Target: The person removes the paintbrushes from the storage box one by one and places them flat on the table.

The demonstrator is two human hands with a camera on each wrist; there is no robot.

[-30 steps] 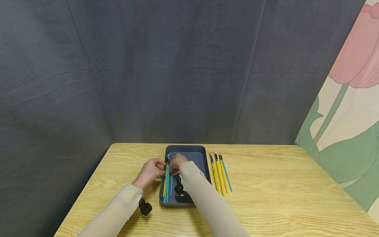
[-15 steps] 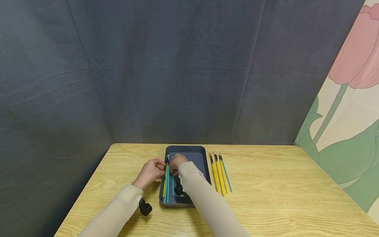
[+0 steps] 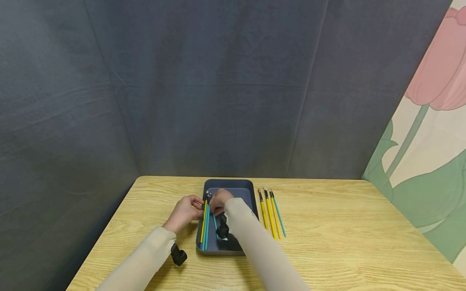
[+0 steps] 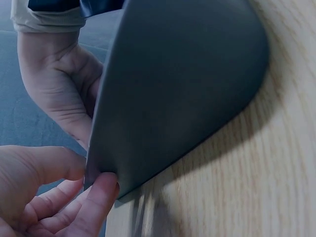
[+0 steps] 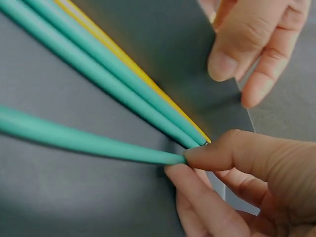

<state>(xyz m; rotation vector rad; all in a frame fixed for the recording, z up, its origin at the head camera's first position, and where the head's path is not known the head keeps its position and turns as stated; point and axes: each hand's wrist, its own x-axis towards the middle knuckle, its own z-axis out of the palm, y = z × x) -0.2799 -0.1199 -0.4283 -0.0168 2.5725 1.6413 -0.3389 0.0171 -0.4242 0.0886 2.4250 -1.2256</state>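
Right, from the head view both arms come in from six o'clock over a wooden tabletop (image 3: 327,242), and both hands meet at a dark blue tray (image 3: 240,184) that sits dead centre. Inside it, against the nine o'clock wall, lies a bundle of teal and yellow brushes (image 3: 205,226), and a single teal brush (image 3: 214,221) sits just beside them at three o'clock. The left hand (image 3: 185,211) curls onto the tray's left rim, likely to keep it from sliding. The right hand (image 3: 220,201) is down among the brush ends. Outside the tray, at three o'clock, a row of loose brushes (image 3: 271,214) lies on the wood, heads pointing to twelve. Over to the left wrist view: thumb and fingertips (image 4: 101,190) pinch the tray's thin edge (image 4: 173,94), the tray wall filling the picture. Now the right wrist view, and this is the close one: the right thumb and forefinger (image 5: 222,155) pinch the tip of the lone teal brush (image 5: 74,138), angled away from the three laid together (image 5: 118,74), seemingly to line it up with them; the left fingertips (image 5: 237,54) hover at one o'clock.
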